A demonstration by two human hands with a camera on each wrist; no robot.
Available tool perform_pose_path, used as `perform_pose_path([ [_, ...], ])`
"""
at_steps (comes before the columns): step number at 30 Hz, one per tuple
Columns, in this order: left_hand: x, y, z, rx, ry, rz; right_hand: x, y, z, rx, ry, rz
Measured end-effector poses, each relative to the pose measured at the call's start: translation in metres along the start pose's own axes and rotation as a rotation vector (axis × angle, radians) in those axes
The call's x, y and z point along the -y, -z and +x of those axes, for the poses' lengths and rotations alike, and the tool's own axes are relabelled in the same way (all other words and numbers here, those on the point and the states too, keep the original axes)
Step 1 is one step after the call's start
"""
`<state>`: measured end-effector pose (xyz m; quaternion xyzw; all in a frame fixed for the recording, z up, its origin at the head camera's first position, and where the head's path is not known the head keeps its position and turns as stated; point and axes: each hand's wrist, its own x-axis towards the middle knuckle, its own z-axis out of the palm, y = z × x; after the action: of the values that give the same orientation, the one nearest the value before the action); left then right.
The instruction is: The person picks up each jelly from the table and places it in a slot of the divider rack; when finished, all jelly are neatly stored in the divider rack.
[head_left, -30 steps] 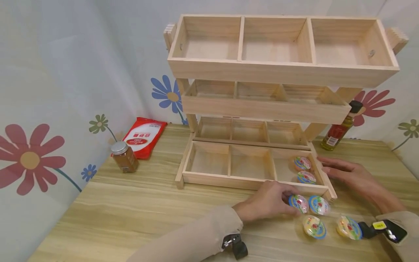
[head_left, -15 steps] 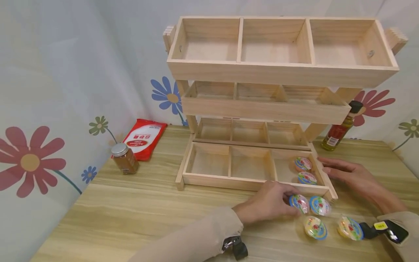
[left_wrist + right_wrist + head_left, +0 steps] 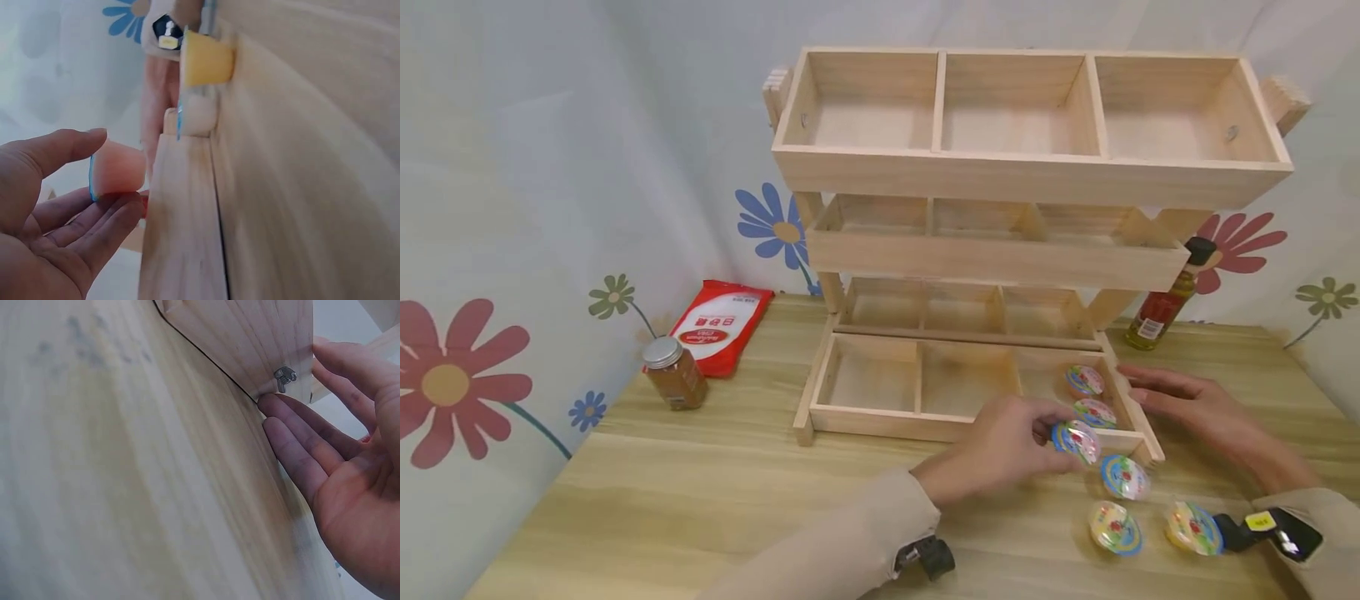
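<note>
Between thumb and fingers my left hand (image 3: 1000,446) pinches a pink jelly cup (image 3: 117,167), lifted off the table near the front board of the wooden rack's bottom tray (image 3: 887,421). Two jelly cups (image 3: 1085,381) sit in that tray's right compartment. On the table lie a pale jelly cup (image 3: 1124,477), a yellow jelly cup (image 3: 1115,528) and another yellow jelly cup (image 3: 1193,528) by the right wrist. My right hand (image 3: 1206,417) rests against the right side of the rack; in the right wrist view its fingers (image 3: 294,447) extend straight beside a wing nut (image 3: 285,376).
The tiered wooden rack (image 3: 1030,179) rises above the bottom tray, with divided boxes. Behind its right side stands a bottle (image 3: 1157,312) with a black cap. To the left are a silver-lidded jar (image 3: 675,375) and a red and white bag (image 3: 722,327).
My left hand has raised the pink jelly cup from the table toward the tray's front board. The right hand keeps its place at the rack's side. The head view has shifted slightly.
</note>
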<state>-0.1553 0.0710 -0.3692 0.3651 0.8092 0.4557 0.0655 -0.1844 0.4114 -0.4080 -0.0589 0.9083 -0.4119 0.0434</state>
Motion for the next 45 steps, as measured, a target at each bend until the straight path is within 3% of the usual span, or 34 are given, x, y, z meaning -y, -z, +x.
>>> perform_pose_path([
  [6,0.0,0.018,0.002,-0.031,0.049,-0.065,0.001,-0.004,0.001,0.004,-0.013,0.03],
  [14,0.014,0.041,0.014,-0.084,0.07,-0.123,0.002,-0.003,0.001,0.0,-0.016,0.04],
  [21,0.024,0.057,0.024,-0.149,0.149,-0.103,0.0,-0.001,0.001,0.003,-0.015,0.046],
  [34,0.051,0.061,0.039,-0.246,0.205,-0.034,0.001,-0.002,0.002,-0.001,-0.019,0.036],
  [45,0.054,0.065,0.037,-0.248,0.267,0.019,0.0,-0.002,0.002,-0.004,-0.01,0.043],
])
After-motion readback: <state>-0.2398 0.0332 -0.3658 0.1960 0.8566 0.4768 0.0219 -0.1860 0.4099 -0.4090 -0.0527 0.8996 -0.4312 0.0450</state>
